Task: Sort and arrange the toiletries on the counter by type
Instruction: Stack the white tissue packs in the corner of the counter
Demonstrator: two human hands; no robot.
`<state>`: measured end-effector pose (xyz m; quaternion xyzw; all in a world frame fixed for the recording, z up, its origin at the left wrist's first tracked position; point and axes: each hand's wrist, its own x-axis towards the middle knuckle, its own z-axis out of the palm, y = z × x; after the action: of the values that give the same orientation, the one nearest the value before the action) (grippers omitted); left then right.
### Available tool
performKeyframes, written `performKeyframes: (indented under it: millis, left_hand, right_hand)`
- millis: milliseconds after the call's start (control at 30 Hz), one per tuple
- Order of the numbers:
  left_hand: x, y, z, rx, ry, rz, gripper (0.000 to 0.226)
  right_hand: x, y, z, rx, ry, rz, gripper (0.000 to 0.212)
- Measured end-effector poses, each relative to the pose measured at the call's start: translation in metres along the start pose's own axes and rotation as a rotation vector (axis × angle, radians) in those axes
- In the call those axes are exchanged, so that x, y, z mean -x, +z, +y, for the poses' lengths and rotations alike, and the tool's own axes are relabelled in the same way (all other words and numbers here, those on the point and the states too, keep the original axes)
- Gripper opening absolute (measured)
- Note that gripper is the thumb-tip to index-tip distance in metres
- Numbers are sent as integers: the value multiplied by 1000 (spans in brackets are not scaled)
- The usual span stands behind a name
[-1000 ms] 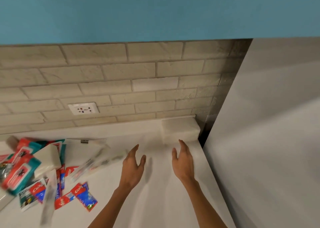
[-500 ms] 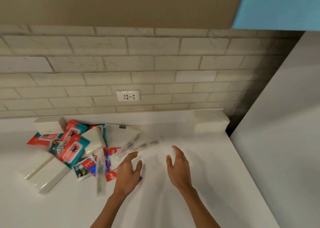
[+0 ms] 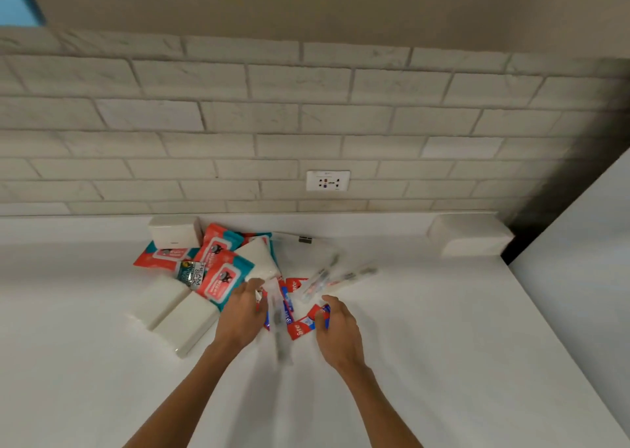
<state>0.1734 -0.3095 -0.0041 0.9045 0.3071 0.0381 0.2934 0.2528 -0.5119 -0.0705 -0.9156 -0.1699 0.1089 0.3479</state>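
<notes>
A heap of toiletries lies on the white counter (image 3: 443, 362) near the back wall. It holds red-and-teal wet wipe packs (image 3: 223, 277), white tissue packs (image 3: 185, 321), a dark shampoo sachet (image 3: 191, 272), red-and-blue toothpaste sachets (image 3: 297, 328) and clear-wrapped toothbrushes (image 3: 322, 277). My left hand (image 3: 242, 313) rests over the sachets at the heap's front, fingertips bent down and partly hidden. My right hand (image 3: 339, 330) pinches the edge of one toothpaste sachet (image 3: 322, 311). A blurred wrapped toothbrush (image 3: 280, 331) lies between my hands.
A single white tissue pack (image 3: 470, 235) sits alone at the back right corner. A white box (image 3: 174, 233) stands against the tiled wall behind the heap. A wall socket (image 3: 328, 180) is above. A tall white panel (image 3: 579, 294) borders the counter on the right.
My view swung left from the right corner to the heap. Both hands moved left and down from above the bare counter onto the toothpaste sachets, and the right hand took hold of one.
</notes>
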Motion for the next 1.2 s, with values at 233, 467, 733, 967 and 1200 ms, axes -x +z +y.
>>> performKeyframes:
  millis: [233,467,733,967,1200]
  left_hand:
    - [-70,-21,-13,-232,176,-51,65]
    - [-116,-22,-20,-348,232,-182,110]
    - [-143,-15,-19,-420,221,-257,129]
    - [-123,-12,-3,-352,314,-215,137]
    - [-104,-21,21,-248,390,-135,134]
  right_hand:
    - [6,34,34,397,-51,-37,75]
    - [14,41,51,504,-104,-27,76]
    - [15,39,50,520,-85,-38,65]
    - [10,39,47,427,-43,-56,66]
    - [-13,20,-4,-95,114,137,58]
